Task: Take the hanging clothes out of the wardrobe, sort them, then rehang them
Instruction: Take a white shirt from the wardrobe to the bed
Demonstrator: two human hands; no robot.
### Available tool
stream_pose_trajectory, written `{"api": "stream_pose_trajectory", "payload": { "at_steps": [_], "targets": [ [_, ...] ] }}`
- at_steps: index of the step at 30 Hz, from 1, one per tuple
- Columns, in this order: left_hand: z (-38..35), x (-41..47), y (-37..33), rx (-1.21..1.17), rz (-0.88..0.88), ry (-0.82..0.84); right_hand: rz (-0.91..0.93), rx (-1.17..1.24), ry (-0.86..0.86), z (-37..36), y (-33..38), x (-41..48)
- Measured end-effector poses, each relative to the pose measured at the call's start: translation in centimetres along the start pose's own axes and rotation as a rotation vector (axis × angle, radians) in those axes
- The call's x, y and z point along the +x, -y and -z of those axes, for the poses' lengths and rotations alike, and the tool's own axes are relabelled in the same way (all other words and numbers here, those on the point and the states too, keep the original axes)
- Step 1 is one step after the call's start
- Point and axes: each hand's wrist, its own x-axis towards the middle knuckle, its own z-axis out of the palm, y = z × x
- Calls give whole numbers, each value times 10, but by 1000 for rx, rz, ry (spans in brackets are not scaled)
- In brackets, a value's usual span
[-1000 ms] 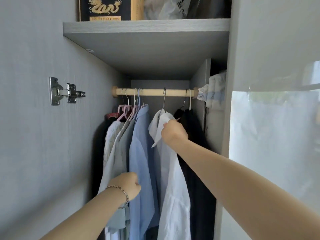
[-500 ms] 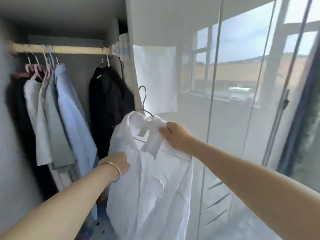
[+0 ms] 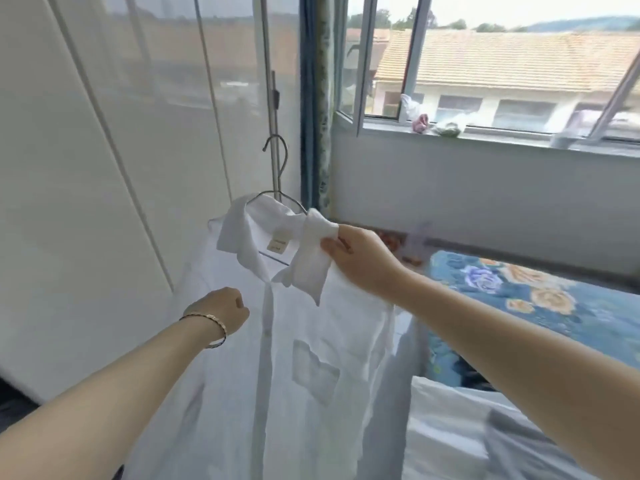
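Note:
A white button-up shirt (image 3: pixel 311 375) with a chest pocket hangs on a thin metal wire hanger (image 3: pixel 280 157) in front of me, away from the wardrobe. My right hand (image 3: pixel 360 261) grips the shirt's right shoulder and collar over the hanger arm and carries its weight. My left hand (image 3: pixel 221 313), with a bracelet on the wrist, is lower down, its fingers curled into the cloth of the shirt's left front. The hanger's hook points up, free of any rail. The wardrobe rail and the other clothes are out of view.
Glossy white wardrobe doors (image 3: pixel 86 168) fill the left side. A bed with a blue floral cover (image 3: pixel 519 292) and white bedding (image 3: pixel 450 427) lies at the right, just beyond the shirt. Behind it are an open window with a sill (image 3: pixel 485 136) and a blue curtain (image 3: pixel 315 98).
The shirt has come off the rail and out of the wardrobe. I have turned right with it, from the open wardrobe toward the bed and window, both hands still at the shirt.

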Motion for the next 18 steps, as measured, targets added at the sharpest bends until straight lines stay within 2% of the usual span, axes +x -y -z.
{"api": "stream_pose_trajectory", "payload": {
  "at_steps": [4, 8, 13, 18],
  "targets": [
    [-66, 2, -94, 24, -146, 113, -139, -14, -143, 61, -83, -67],
    [-123, -3, -182, 58, -273, 148, -301, -44, -274, 126, -156, -133],
    [-187, -26, -284, 155, -430, 223, -593, 0, -499, 188, -252, -220],
    [-254, -46, -352, 286, -529, 295, -893, -70, -680, 220, -356, -319]
  ]
}}
